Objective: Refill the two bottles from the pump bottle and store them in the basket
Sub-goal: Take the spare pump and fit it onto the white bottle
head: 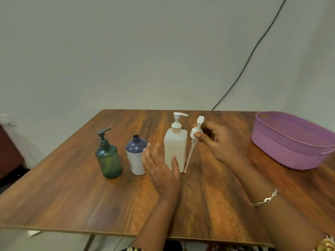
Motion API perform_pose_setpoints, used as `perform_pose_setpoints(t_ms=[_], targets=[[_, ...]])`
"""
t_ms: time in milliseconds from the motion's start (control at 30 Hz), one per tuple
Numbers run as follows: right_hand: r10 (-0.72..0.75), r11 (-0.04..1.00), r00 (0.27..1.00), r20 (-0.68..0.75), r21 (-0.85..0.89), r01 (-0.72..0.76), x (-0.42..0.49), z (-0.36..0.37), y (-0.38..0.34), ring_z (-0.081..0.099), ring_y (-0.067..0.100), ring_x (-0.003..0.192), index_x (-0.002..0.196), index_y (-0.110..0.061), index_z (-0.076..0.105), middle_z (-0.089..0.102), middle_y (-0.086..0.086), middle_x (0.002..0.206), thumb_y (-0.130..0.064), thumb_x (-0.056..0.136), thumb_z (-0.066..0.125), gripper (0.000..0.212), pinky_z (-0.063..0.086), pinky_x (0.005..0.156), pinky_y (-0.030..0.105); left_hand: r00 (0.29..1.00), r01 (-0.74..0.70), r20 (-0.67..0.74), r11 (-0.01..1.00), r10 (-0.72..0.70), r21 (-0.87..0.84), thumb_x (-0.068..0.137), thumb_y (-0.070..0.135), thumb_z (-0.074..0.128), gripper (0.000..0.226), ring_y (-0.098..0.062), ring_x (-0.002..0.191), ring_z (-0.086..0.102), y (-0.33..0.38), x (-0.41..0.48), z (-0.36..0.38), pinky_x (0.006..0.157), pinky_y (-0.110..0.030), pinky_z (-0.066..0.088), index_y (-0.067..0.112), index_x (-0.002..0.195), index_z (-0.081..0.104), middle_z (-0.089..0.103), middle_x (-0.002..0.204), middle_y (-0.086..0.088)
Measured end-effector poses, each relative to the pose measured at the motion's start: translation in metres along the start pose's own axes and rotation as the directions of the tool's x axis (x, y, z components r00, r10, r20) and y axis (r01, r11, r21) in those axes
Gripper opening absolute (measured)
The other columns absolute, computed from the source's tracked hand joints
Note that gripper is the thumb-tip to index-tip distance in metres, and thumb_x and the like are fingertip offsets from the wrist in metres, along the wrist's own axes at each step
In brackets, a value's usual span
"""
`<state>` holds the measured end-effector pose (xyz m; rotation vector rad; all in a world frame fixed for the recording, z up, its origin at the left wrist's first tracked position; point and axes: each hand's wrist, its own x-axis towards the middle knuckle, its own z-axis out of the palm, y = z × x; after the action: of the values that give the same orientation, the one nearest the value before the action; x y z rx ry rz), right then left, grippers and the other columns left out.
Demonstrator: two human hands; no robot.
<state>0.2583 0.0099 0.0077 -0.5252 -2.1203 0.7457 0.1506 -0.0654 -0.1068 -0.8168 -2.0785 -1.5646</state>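
A white square pump bottle stands mid-table with its pump on. Left of it stands a navy-and-white bottle with its neck uncapped. Further left is a green bottle with a dark pump on top. My right hand pinches a loose white pump head by its collar, right of the white bottle; the dip tube hangs down toward the table. My left hand hovers with straight fingers between the navy bottle and the white bottle, thumb near the white bottle's base. A purple basket sits at the right.
The wooden table has its front edge near me and its left edge past the green bottle. A black cable runs down the wall behind the table. A silver bracelet is on my right wrist.
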Motion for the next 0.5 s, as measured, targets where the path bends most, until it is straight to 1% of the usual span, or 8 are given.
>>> perform_pose_setpoints(t_ms=[100,167,233,300,400,433,500], targets=[[-0.062,0.998,0.998,0.01,0.033,0.061,0.011,0.02,-0.014,0.058,0.005,0.079,0.102,-0.009,0.064,0.064,-0.002,0.088,-0.015,0.087,0.061,0.016,0.043,0.066,0.012,0.998,0.048,-0.048,0.999,-0.047,0.016,0.086,0.036,0.052,0.064,-0.026,0.138,0.021,-0.018,0.019,-0.01,0.109,-0.039,0.02,0.014,0.14,0.028,0.029,0.148,-0.013],[-0.09,0.994,0.996,0.01,0.06,0.089,0.02,0.033,-0.026,0.058,0.003,0.08,0.105,-0.008,0.064,0.063,-0.004,0.089,-0.016,0.088,0.061,0.019,0.044,0.067,0.012,0.995,0.094,-0.049,0.995,-0.093,0.017,0.086,0.033,0.061,0.072,-0.025,0.141,0.018,-0.028,0.032,-0.016,0.112,-0.039,0.019,0.012,0.144,0.025,0.024,0.151,-0.011],[-0.113,0.99,0.993,0.018,0.085,0.111,0.031,0.045,-0.037,0.057,-0.006,0.08,0.105,-0.008,0.063,0.061,-0.012,0.086,-0.016,0.089,0.06,0.019,0.045,0.069,0.01,0.983,0.185,0.014,0.983,-0.185,-0.005,0.084,0.033,0.066,0.082,-0.022,0.142,0.015,-0.036,0.045,-0.022,0.115,-0.039,0.019,0.012,0.147,0.018,0.018,0.154,-0.007],[-0.128,0.985,0.992,0.002,0.114,0.127,0.043,0.054,-0.048,0.057,-0.007,0.081,0.108,-0.009,0.062,0.06,-0.015,0.088,-0.018,0.089,0.059,0.021,0.046,0.073,0.01,0.965,0.252,0.092,0.967,-0.247,-0.048,0.08,0.036,0.069,0.089,-0.02,0.142,0.017,-0.043,0.058,-0.024,0.114,-0.036,0.02,0.014,0.148,0.015,0.018,0.155,-0.004],[-0.132,0.975,0.99,-0.055,0.174,0.139,0.064,0.066,-0.063,0.059,0.003,0.086,0.111,-0.007,0.062,0.061,-0.009,0.093,-0.016,0.089,0.06,0.024,0.048,0.08,0.016,0.953,0.265,0.168,0.963,-0.253,-0.054,0.077,0.042,0.07,0.094,-0.021,0.14,0.021,-0.052,0.073,-0.026,0.112,-0.036,0.024,0.014,0.147,0.015,0.021,0.154,-0.005],[-0.132,0.972,0.989,-0.068,0.185,0.142,0.07,0.07,-0.067,0.059,0.007,0.088,0.111,-0.005,0.062,0.062,-0.006,0.093,-0.015,0.089,0.06,0.024,0.048,0.08,0.016,0.947,0.27,0.194,0.961,-0.255,-0.055,0.076,0.042,0.071,0.094,-0.022,0.14,0.022,-0.054,0.077,-0.026,0.112,-0.037,0.025,0.013,0.147,0.017,0.023,0.153,-0.006],[-0.142,0.971,0.987,-0.081,0.182,0.154,0.08,0.078,-0.073,0.058,0.009,0.088,0.111,-0.004,0.062,0.061,-0.003,0.093,-0.014,0.089,0.06,0.025,0.045,0.077,0.012,0.939,0.273,0.228,0.961,-0.256,-0.047,0.076,0.04,0.072,0.091,-0.023,0.138,0.026,-0.057,0.081,-0.026,0.11,-0.036,0.026,0.01,0.146,0.022,0.028,0.15,-0.007]])
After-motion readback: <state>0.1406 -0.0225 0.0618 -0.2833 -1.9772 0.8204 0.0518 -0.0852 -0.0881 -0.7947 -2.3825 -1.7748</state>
